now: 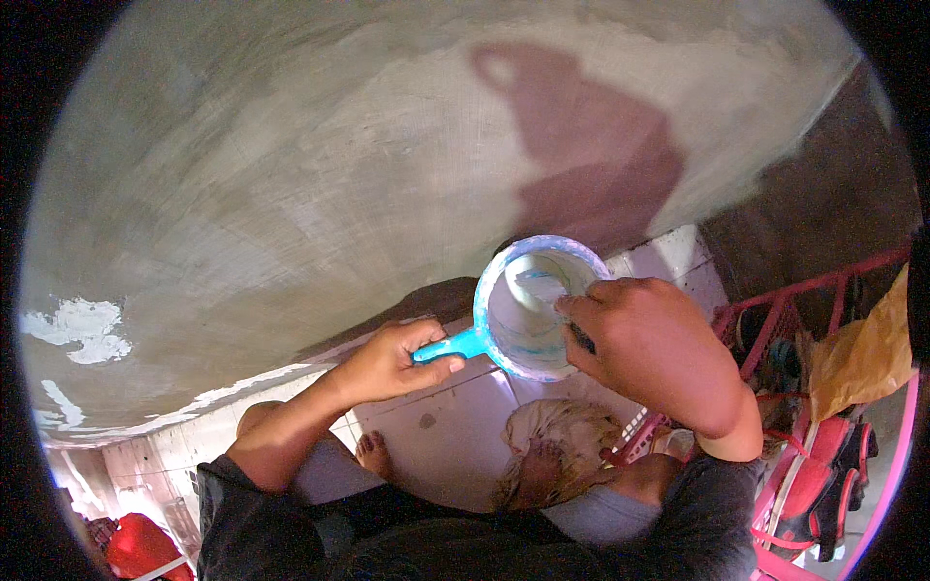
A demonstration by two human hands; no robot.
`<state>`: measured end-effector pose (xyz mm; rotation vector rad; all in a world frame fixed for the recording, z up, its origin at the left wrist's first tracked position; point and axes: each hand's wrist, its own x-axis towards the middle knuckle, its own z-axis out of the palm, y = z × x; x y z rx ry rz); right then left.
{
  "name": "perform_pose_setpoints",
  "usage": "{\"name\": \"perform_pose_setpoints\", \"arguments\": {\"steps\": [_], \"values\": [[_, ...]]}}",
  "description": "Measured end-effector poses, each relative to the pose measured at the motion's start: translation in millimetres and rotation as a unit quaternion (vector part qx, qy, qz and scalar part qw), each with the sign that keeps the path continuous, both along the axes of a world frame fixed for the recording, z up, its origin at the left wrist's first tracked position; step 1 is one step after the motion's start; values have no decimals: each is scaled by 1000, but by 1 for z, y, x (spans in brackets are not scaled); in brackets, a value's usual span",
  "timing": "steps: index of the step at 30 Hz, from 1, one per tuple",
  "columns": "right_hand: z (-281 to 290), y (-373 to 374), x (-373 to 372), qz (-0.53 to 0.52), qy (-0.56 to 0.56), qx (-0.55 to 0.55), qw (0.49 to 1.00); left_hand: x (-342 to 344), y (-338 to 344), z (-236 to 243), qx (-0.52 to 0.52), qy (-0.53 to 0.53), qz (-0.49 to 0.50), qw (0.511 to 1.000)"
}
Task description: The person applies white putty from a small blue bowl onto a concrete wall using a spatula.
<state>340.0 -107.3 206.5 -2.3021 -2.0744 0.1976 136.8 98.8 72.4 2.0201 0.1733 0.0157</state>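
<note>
Item, dipper (481, 302): round, blue-rimmed, smeared pale; hanging between both hands, mouth turning upward to view, just in front of the grey wall (320, 165) and above the tiled floor (436, 426).

Item, left hand (392, 360): its grip is grasping the dipper's blue handle, digits lying on either side.

Item, right hand (644, 339): reaching over the rim on the right; its grip is closing around a dark object (580, 337), mostly hidden, kind uncertain.

Item, whitish matter (538, 281): showing inside the dipper; depth and thickness not being revealed.

Handling note, by judgement: the step appears to be working the contents. The left hand is best keeping the handle firm and the mouth level, resisting twist; the right is best sweeping along the inner wall, pressing lightly, scraping any excess off inside the rim.

Item, surroundings: white patches (92, 329) marking the wall at left; crumpled cloth (557, 426) lying below; pink rack (775, 315) standing at right, brown paper (867, 353) resting against it.
</note>
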Motion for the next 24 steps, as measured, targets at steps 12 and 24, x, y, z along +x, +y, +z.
{"name": "perform_pose_setpoints", "arguments": {"steps": [12,24], "values": [[-28,20,-28,35,43,-27,998,-1,-12,-10,33,-38,42,998],[-23,10,44,-116,204,60,970,-3,-23,-18,-17,30,72,997]]}}
